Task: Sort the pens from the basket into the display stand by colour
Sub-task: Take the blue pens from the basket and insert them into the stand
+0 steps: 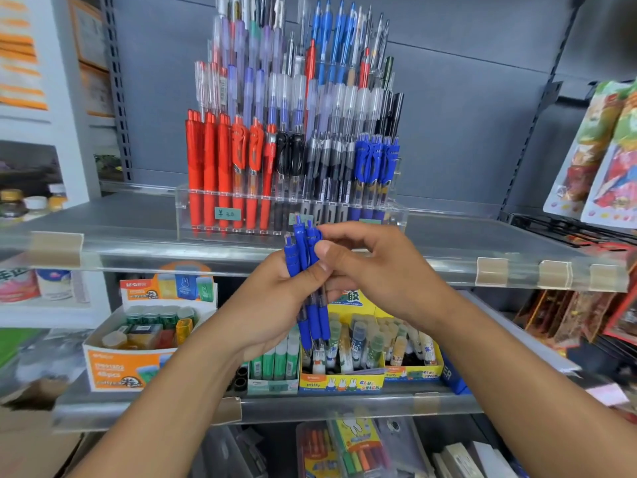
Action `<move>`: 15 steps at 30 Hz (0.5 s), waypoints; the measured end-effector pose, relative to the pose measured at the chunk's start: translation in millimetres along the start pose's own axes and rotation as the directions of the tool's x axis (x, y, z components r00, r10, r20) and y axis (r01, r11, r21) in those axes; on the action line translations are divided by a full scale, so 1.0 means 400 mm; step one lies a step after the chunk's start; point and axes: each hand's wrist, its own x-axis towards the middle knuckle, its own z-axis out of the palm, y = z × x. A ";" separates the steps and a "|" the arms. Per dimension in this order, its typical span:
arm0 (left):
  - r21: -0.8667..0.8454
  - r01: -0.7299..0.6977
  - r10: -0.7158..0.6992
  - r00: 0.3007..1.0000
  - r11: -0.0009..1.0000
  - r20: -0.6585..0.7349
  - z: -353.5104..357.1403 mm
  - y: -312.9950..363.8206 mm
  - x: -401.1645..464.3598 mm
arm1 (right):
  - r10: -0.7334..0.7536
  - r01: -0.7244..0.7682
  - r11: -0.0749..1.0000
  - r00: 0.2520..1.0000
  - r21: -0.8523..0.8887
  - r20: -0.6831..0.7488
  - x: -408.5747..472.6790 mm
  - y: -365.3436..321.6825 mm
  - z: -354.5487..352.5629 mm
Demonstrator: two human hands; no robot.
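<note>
A bundle of blue pens stands upright in my left hand, clicker ends up, just in front of the shelf edge. My right hand pinches the top of the bundle with thumb and forefinger. Behind them on the upper shelf stands the clear acrylic display stand. Its front row holds red pens at the left, black pens in the middle and blue pens at the right. Higher tiers carry mixed pens. No basket is in view.
The upper shelf has a clear front rail with label holders. Below it sit an orange eraser box, a green glue box and yellow glue stick boxes. Packaged goods hang at the right.
</note>
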 end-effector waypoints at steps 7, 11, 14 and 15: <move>0.089 0.006 -0.005 1.000 0.996 -0.005 0.011 -0.008 0.001 | -0.023 0.025 0.999 0.997 0.033 -0.080 0.001 -0.004 -0.020; 0.092 0.012 -0.010 1.000 0.996 -0.019 0.012 -0.011 0.003 | -0.037 0.030 0.999 0.984 -0.037 -0.175 0.019 -0.011 -0.066; 0.106 0.019 -0.016 1.000 0.994 -0.023 0.016 -0.012 0.004 | -0.080 0.054 0.994 0.954 -0.095 -0.288 0.043 -0.013 -0.109; 0.110 0.015 -0.012 0.999 0.994 -0.030 0.016 -0.012 0.004 | -0.089 0.063 0.994 0.941 -0.089 -0.328 0.052 -0.017 -0.125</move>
